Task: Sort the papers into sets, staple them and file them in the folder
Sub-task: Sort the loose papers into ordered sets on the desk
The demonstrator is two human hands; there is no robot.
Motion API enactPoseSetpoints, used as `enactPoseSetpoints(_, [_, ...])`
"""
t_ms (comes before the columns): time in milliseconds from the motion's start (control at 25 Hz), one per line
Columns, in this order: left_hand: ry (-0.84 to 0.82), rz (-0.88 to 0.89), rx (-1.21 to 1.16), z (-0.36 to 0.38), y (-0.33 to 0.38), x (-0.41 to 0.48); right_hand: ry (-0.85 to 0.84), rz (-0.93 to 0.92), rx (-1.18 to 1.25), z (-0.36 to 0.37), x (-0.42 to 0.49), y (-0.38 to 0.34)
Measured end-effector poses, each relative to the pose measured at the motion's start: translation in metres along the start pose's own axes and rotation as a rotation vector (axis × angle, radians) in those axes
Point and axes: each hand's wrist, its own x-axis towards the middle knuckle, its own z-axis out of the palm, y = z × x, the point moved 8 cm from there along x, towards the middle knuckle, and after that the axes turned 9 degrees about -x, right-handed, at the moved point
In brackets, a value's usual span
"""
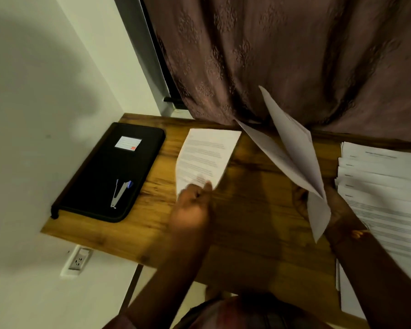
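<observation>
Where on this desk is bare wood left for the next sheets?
The desk is bare in its middle, between the single sheet in the left hand and the fanned papers; the right hand holds two raised sheets above it. A strip before the black folder is free. Crowded: the right side; the stapler lies on the folder.

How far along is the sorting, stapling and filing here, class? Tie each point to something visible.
Done: nothing finished shows; no stapled set is visible. In hand: sorting, the left hand pinches a corner of one sheet, the right hand holds two raised sheets. Left: the fanned stack on the table, plus stapling and filing, as the stapler lies on the closed folder.
</observation>
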Motion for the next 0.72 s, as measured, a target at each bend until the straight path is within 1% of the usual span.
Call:
enactPoseSetpoints(40, [-0.093,-0.033,-0.025,0.017,0.008,0.000,0.138,-0.069,-0.029,-0.006,-0.004,-0.005])
enactPoseSetpoints(80, [-0.107,-0.002,0.037,0.037,0.007,-0.003,0.208,-0.090,-0.092,-0.009,-0.007,-0.007])
enactPoseSetpoints(120, [-0.161,0.047,0.174,0.059,0.004,-0.004,0.185,-0.101,-0.112,-0.004,-0.012,-0.009])
enactPoseSetpoints(160, [-0.221,0.080,0.211,0.077,0.008,-0.004,0.178,-0.074,-0.142,-0.006,-0.012,-0.004])
enactPoseSetpoints(200, [-0.274,0.165,0.301,0.094,0.017,-0.005,0.194,-0.063,-0.170,-0.024,-0.006,-0.002])
enactPoseSetpoints(240, [-0.319,0.169,0.312,0.109,0.011,-0.003,0.255,-0.038,-0.244,-0.037,-0.003,0.001])
enactPoseSetpoints(320, [-0.473,0.053,0.227,0.131,-0.011,-0.003,0.405,-0.038,-0.361,-0.071,0.006,0.005])
enactPoseSetpoints(360, [-0.528,-0.013,0.152,0.134,-0.019,-0.007,0.440,-0.044,-0.375,-0.081,0.009,0.007])
enactPoseSetpoints(440, [-0.449,-0.091,-0.039,0.117,-0.038,-0.007,0.473,-0.069,-0.433,-0.093,0.015,0.012])
enactPoseSetpoints(480, [-0.394,-0.083,-0.028,0.103,-0.047,-0.004,0.481,-0.076,-0.484,-0.100,0.017,0.014])
enactPoseSetpoints(520, [-0.370,-0.046,0.076,0.090,-0.057,0.000,0.500,-0.076,-0.535,-0.105,0.017,0.018])
enactPoseSetpoints(600, [-0.455,-0.027,0.363,0.077,-0.086,0.004,0.558,-0.092,-0.681,-0.116,0.017,0.024])
enactPoseSetpoints(640, [-0.510,-0.064,0.428,0.075,-0.100,0.005,0.575,-0.111,-0.755,-0.119,0.018,0.026])
enactPoseSetpoints(720, [-0.582,-0.147,0.442,0.079,-0.115,0.002,0.621,-0.145,-0.899,-0.116,0.016,0.028])
